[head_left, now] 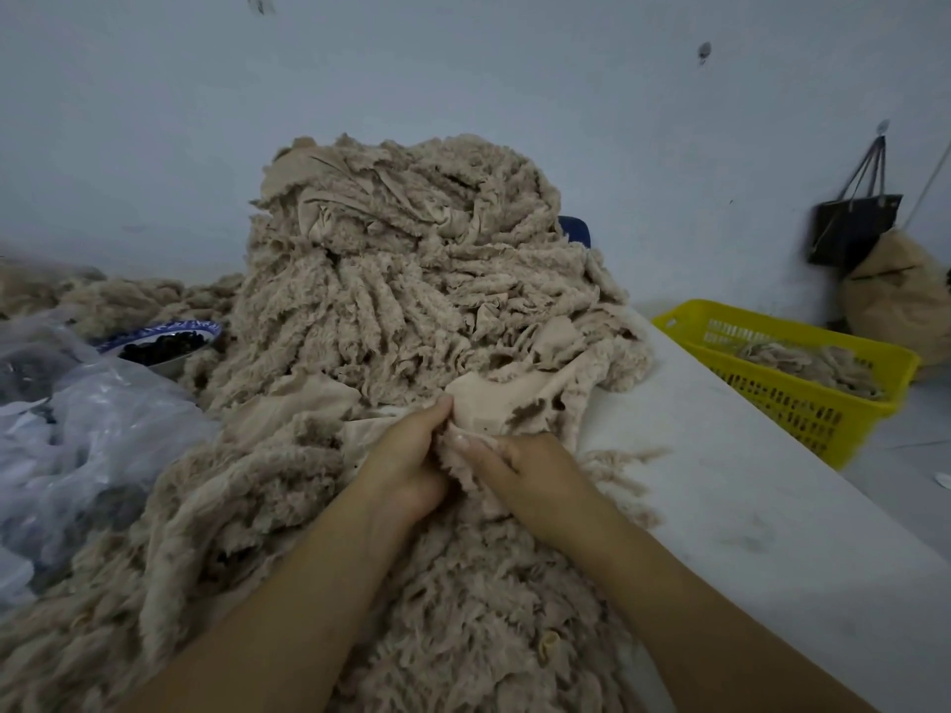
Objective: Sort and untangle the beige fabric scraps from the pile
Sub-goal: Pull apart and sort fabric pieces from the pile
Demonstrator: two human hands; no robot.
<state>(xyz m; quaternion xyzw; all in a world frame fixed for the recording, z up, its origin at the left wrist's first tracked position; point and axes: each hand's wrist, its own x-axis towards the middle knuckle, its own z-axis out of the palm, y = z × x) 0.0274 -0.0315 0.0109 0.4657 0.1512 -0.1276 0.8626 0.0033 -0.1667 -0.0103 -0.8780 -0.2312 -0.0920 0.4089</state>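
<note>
Left hand (406, 458) and right hand (522, 478) pinch a fluffy beige fabric scrap (489, 411); tugging may topple the tall scrap pile (411, 259) at twelve o'clock.

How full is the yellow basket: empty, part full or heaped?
Part full. Scraps lie low in the basket, well under its rim; the holed walls show above them.

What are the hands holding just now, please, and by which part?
Both the left hand and right hand pinch a beige fabric scrap at its near edge.
</note>
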